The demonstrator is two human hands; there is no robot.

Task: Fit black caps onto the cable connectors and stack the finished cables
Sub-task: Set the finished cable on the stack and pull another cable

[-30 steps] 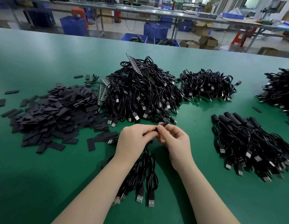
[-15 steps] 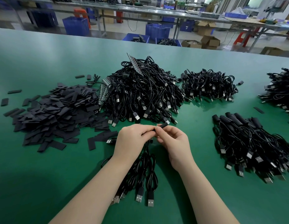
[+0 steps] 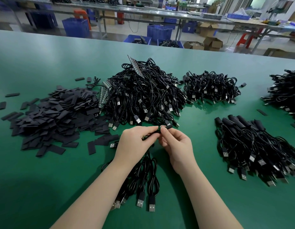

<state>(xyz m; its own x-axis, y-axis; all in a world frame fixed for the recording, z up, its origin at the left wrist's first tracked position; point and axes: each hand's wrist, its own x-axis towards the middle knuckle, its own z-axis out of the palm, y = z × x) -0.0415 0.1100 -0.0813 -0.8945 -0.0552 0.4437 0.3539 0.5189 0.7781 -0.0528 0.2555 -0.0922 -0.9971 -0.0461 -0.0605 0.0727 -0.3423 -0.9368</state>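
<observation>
Two hands meet mid-table, near side of the big cable heap (image 3: 143, 96). Left hand (image 3: 135, 142) curled round a bundle of cables (image 3: 143, 176) whose USB plugs trail toward the near edge. Right hand (image 3: 176, 146) pinches a black cap (image 3: 167, 127) at the bundle's far end; cap's long axis runs left-right, tilted slightly up to the right. Loose caps pile (image 3: 51, 119) close on the left. Finished stack (image 3: 255, 146) on the right, capped ends away, plugs toward the near edge. Bare green table (image 3: 36, 187) lies near-left, a strip between right hand and the stack
</observation>
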